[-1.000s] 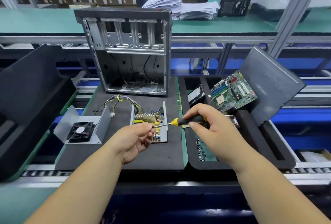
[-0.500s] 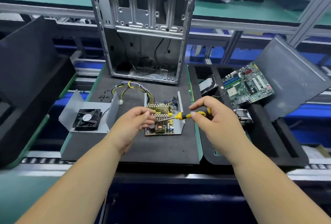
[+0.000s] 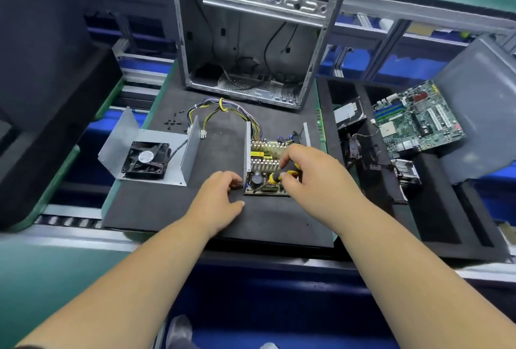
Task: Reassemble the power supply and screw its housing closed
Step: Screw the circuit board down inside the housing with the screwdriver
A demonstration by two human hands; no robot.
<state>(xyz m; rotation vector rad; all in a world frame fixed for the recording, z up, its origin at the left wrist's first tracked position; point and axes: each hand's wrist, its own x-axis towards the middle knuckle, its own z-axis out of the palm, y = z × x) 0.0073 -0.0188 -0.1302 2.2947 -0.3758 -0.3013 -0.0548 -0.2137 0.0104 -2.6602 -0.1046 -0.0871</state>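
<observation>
The right hand (image 3: pixel 315 178) grips a yellow-and-black screwdriver (image 3: pixel 279 176), its tip angled down onto the near-left corner of the power supply board (image 3: pixel 265 165). Just left of that tip, the left hand (image 3: pixel 220 198) rests with fingers curled against the housing wall (image 3: pixel 246 150); whether it pinches anything I cannot tell. Farther left of that hand lies the fan cover (image 3: pixel 148 156) on the black mat (image 3: pixel 173 209).

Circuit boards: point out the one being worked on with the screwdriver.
The power supply board in its open metal tray on the centre mat, under the right hand and screwdriver. The green motherboard leans untouched in the right-hand tray.
</observation>
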